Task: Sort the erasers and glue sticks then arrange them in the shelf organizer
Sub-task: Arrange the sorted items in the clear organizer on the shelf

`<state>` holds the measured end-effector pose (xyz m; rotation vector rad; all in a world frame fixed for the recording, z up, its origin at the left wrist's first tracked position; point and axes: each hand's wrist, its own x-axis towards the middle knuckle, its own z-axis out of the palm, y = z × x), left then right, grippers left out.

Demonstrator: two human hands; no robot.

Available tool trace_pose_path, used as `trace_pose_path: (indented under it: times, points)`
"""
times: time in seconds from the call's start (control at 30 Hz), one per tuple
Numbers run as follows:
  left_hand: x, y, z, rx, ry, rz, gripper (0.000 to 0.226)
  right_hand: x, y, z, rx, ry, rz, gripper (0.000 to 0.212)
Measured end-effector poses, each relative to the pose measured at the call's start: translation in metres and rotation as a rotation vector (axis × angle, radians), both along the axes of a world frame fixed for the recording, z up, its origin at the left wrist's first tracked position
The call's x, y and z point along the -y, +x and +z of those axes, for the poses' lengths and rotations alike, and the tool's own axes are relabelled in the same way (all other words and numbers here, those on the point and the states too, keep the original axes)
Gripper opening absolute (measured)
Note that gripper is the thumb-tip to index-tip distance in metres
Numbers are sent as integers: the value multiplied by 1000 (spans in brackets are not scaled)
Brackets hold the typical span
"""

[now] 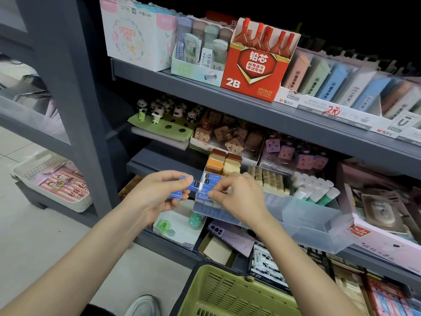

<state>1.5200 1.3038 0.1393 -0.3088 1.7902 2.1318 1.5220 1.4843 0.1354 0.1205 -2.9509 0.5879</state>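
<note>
The left grip [157, 195] clasps blue erasers [182, 187] just left of the organizer [314, 215] at the shelf's [145, 164] front edge. The right grip [239, 197] pinches an eraser [205, 189] over its left compartment; glue sticks [316, 190] stand farther right in it.
</note>
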Motion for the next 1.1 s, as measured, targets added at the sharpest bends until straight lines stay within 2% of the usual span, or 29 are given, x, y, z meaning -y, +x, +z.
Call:
trace_pose_path:
  times: [0.1,0.2,0.27,0.4,0.53,0.6,0.7,0.87,1.03,1.1]
  points:
    - [-4,2,0,-5,-4,-4,10,-7,3,4,-7,-44,29,18]
    - [-11,4,2,-65,-49,-7,11,-9,16,9,-58,-407,82,13]
    - [-18,7,4,-126,-90,-30,15,-7,28,14,-54,-507,178,19]
    - [-37,12,10,-173,-73,-141,16,-11,34,15,-194,-372,233,19]
    - [-44,5,15,-116,24,-111,5,-41,19,10,-162,-331,32,18]
    - [-40,0,17,-28,136,-16,16,-52,7,4,-119,-246,-55,20]
    - [-30,-6,19,65,273,27,35,-50,-11,-5,-87,-62,-66,27]
    - [-22,-8,17,19,152,-55,20,-39,-27,-12,-108,69,-126,23]
    - [-26,-4,11,-192,-91,-140,17,-39,-23,-13,-140,29,-135,27]
    - [-28,-3,9,-232,-162,-142,15,-43,-16,-11,-185,-119,-123,26]
